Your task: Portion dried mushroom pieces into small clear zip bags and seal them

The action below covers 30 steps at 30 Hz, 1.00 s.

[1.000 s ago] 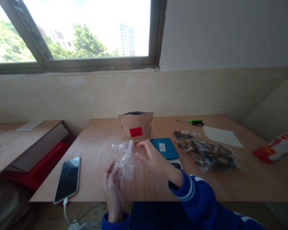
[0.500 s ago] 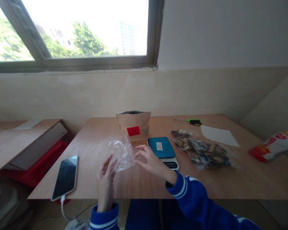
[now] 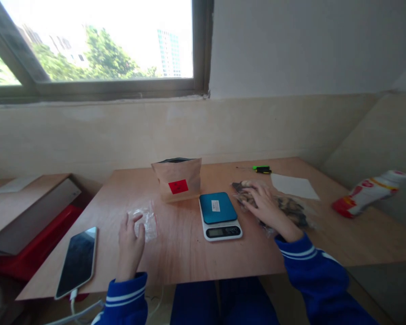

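My left hand [image 3: 130, 243] rests on the wooden table [image 3: 189, 257] with thumb and forefinger closed on the left edge of a small clear zip bag [image 3: 149, 222], which lies flat on the wood. My right hand [image 3: 264, 204] reaches out to the right, its fingers spread flat over the near end of a large clear bag of brown and dark pieces [image 3: 291, 208]. Between the hands stands a small digital scale [image 3: 219, 214] with a blue top.
A kraft paper pouch [image 3: 177, 179] with a red label stands open behind the scale. A phone [image 3: 77, 262] on a cable lies at the front left. At the back right are a green marker [image 3: 262, 169], a white sheet [image 3: 292, 186] and a red-and-white packet [image 3: 367, 193]. A lower side table [image 3: 27, 203] is at the left.
The small clear bag has come down from the air to the table in my left hand. My right hand has let go of it and moved right onto the large bag.
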Each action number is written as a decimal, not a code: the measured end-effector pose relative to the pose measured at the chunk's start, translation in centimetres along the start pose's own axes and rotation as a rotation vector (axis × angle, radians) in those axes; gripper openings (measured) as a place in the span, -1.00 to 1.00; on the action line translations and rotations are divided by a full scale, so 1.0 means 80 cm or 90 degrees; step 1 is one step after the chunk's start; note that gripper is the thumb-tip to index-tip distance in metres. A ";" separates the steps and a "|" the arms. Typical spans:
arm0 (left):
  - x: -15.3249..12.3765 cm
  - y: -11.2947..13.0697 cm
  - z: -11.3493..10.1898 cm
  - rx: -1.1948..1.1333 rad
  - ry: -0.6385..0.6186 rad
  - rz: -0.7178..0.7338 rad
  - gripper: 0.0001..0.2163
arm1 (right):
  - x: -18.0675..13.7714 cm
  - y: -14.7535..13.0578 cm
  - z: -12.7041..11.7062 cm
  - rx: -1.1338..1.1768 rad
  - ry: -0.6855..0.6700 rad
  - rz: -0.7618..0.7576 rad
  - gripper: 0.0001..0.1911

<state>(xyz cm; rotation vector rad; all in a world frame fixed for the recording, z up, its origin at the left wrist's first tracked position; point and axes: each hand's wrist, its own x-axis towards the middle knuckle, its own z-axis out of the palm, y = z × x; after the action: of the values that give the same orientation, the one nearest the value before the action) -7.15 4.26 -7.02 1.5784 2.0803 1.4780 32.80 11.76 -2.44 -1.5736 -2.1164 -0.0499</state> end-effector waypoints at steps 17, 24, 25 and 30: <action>-0.107 0.163 0.075 -0.540 -0.326 -0.193 -0.61 | -0.046 -0.034 -0.090 0.252 0.321 0.138 -0.65; -0.113 0.179 0.066 -0.530 -0.331 -0.165 -0.70 | -0.053 -0.116 -0.044 0.615 0.156 0.170 -0.64; -0.112 0.177 0.064 -0.530 -0.340 -0.172 -0.74 | -0.056 -0.116 -0.031 0.637 0.150 0.197 -0.61; -0.112 0.173 0.066 -0.534 -0.333 -0.211 -0.75 | -0.080 -0.117 0.016 0.552 0.288 0.321 -0.44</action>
<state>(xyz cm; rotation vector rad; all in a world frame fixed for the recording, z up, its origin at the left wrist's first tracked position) 9.13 -0.12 -3.02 1.0544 1.1223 1.3430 25.16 3.34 -3.73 -1.3140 -1.0985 0.5520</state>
